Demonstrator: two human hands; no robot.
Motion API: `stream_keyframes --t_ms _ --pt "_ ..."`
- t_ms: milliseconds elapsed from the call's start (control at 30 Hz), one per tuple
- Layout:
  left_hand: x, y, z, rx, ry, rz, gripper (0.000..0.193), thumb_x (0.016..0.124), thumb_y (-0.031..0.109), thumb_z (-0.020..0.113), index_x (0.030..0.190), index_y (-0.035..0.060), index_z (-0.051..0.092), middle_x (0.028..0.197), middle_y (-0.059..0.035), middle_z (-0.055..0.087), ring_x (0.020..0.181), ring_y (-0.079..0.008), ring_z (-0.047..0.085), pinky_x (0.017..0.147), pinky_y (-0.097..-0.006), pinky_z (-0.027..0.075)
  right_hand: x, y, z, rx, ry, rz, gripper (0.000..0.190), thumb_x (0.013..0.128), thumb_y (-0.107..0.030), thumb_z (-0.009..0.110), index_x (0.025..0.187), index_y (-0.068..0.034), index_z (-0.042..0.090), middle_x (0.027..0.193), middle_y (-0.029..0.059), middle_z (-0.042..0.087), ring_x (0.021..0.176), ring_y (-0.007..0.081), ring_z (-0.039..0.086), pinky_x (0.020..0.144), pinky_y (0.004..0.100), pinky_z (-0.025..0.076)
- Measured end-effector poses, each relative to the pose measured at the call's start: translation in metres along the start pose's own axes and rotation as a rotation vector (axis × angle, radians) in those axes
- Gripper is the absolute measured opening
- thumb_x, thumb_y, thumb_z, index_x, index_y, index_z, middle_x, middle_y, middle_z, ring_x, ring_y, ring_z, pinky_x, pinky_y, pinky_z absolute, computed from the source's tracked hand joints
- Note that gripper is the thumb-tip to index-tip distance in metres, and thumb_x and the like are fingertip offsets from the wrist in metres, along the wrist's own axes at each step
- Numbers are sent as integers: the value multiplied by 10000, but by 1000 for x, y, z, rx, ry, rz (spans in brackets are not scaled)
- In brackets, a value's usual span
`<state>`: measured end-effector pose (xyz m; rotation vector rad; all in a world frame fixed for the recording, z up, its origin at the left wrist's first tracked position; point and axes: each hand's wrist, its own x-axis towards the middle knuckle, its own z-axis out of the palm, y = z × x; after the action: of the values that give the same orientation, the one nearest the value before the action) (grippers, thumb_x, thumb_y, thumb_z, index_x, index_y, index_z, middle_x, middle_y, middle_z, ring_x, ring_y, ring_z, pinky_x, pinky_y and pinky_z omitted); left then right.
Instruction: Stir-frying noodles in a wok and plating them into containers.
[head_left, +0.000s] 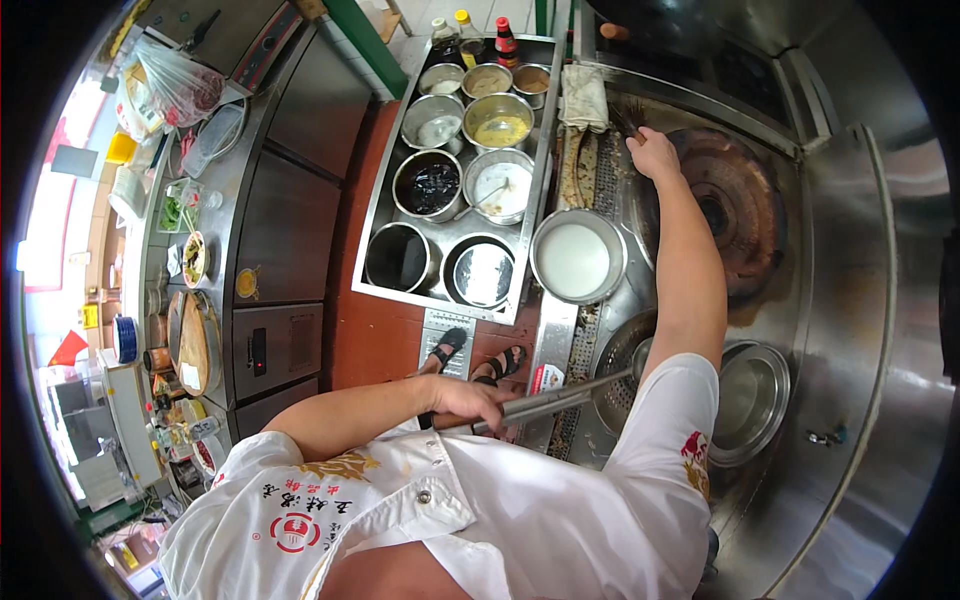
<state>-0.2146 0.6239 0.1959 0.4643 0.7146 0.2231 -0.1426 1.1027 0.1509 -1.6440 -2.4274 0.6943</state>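
Observation:
My left hand (466, 399) is in front of my waist, its fingers curled over wooden-ended handles. One belongs to a metal ladle (551, 395) whose bowl partly shows beside my right sleeve. A perforated round strainer (613, 397) rests under the shaft, partly hidden by that sleeve. My right hand (654, 154) reaches far forward over the range and grips a slim brown handle. Dark bristles at its far end make it look like a wok brush (627, 118). Below and right of that hand is a round, rust-brown wok burner (739, 202) with a dark central hole.
A steel pot of whitish liquid (574, 261) stands at the range's near edge. Left of it, a steel trolley (442, 301) holds several seasoning pots and bottles. A folded cloth (584, 97) lies ahead. A lidded-looking steel basin (750, 405) sits right; a counter (259, 187) lines the left.

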Motion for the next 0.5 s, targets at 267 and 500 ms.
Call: stream_keyframes --t_ms 267,500 --pt "2 -5 15 185 21 -85 508 797 117 618 1289 42 519 918 -60 626 796 -135 597 676 -278 479 -29 48 -15 139 -345 -327 454 810 -173 644 1224 12 616 1127 210 681 1076 288 652 943 352 484" --pt "7 -17 26 118 -49 -165 357 790 98 615 1132 7 570 829 -76 617 687 -157 610 577 -303 488 -217 51 -35 113 -538 -171 489 843 -128 619 1306 16 557 1188 213 658 1081 276 644 959 337 472"
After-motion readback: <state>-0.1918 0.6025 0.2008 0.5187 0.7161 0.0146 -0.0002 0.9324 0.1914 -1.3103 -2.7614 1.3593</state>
